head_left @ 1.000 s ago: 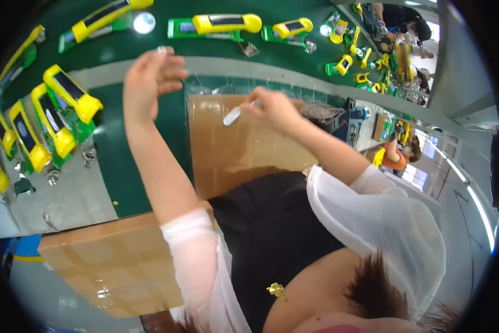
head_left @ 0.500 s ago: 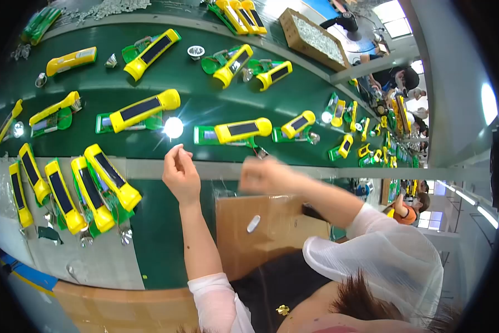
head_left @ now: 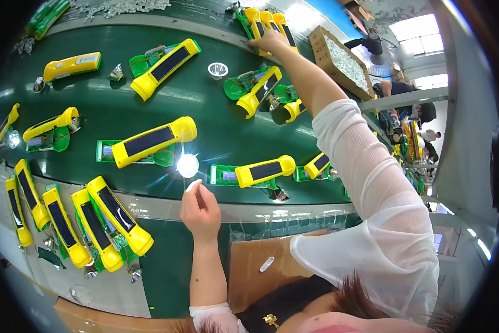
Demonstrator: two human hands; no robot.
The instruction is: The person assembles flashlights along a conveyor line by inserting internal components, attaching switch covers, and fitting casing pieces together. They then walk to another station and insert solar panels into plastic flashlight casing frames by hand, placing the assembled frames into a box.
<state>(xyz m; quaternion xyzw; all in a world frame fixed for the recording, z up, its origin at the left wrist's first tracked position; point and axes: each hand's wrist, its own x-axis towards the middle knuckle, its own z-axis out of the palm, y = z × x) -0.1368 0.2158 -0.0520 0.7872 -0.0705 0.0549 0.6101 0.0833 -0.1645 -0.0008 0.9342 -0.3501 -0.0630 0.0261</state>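
Note:
My left hand (head_left: 201, 210) is closed, thumb and fingertips pinched together; what they hold, if anything, is too small to make out. Just beyond its fingertips a lit lamp reflector (head_left: 188, 165) shines brightly beside an opened yellow-and-green flashlight (head_left: 152, 141). My right arm stretches to the far ledge, where my right hand (head_left: 270, 42) closes over the near end of a yellow flashlight (head_left: 255, 25) in a row of several. Right of the lit lamp lies another opened flashlight (head_left: 265, 171), its green half (head_left: 223, 175) exposed beneath.
Several flashlights (head_left: 62, 225) lie side by side on the grey strip at left. More opened flashlights (head_left: 165, 69) and a loose reflector (head_left: 218, 69) are spread over the green belt (head_left: 155, 111). A box of small clear parts (head_left: 341, 62) stands at the back right. Other people work farther along.
My right hand has moved from near the belt's front edge to the flashlights on the far ledge. My left hand stays pinched near the lit lamp. The whole view has shifted.

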